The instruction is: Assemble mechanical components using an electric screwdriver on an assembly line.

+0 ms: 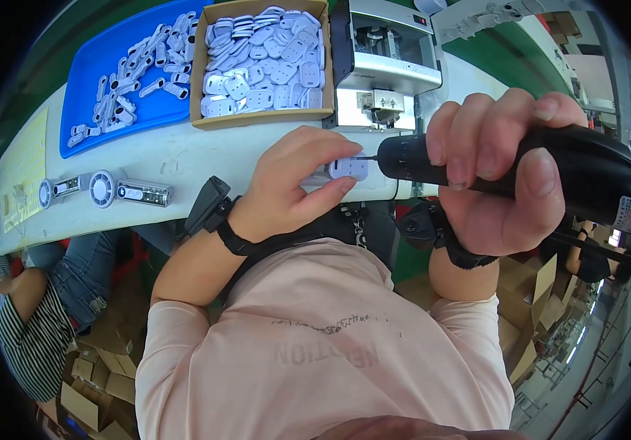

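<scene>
Between the thumb and fingers of my left hand is a small white plastic housing with small dark holes, held over the near part of the white table. My right hand wraps round a thick black electric screwdriver, which lies almost level and points left. Its thin bit reaches the upper edge of the white housing; whether it sits in a screw is too small to tell. A black strap with a device circles each of my wrists.
A cardboard box full of flat white housings stands beyond my left hand. Left of it lies a blue tray with narrow white-and-black parts. A silver-and-black machine stands right of the box. Two round-headed devices lie at left, near another person's striped sleeve.
</scene>
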`<control>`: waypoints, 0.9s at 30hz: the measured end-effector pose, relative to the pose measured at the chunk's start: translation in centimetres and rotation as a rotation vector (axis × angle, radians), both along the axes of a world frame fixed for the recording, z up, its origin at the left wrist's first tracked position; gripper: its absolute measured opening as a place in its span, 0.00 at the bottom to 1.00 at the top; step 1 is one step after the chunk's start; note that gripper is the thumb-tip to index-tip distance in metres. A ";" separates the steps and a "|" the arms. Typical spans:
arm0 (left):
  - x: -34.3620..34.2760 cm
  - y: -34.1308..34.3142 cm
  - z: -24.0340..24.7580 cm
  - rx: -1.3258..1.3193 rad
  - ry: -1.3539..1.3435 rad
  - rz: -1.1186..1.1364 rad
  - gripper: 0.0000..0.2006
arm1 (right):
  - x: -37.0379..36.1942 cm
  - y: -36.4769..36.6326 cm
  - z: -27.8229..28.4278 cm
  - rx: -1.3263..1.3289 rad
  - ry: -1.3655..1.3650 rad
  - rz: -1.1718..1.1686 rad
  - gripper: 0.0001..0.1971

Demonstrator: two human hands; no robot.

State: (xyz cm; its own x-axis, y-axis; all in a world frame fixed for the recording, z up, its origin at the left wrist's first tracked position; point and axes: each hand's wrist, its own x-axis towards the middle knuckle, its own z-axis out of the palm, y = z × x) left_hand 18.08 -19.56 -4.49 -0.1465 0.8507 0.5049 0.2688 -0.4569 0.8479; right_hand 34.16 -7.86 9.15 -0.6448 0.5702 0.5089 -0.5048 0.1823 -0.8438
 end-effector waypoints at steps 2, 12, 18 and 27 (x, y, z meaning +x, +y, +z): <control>0.1 0.0 0.0 0.002 -0.005 0.008 0.18 | 0.0 -0.1 0.2 0.011 -0.005 0.006 0.19; 0.3 -0.1 0.2 0.005 -0.007 0.030 0.17 | -0.1 0.1 0.5 0.046 0.000 0.074 0.19; 0.0 -0.3 0.2 0.002 0.006 0.025 0.17 | -0.2 -0.2 0.8 0.039 -0.051 0.055 0.19; 0.1 0.0 -0.1 0.042 0.014 0.055 0.17 | -1.6 -1.5 2.2 0.062 -0.219 -0.044 0.15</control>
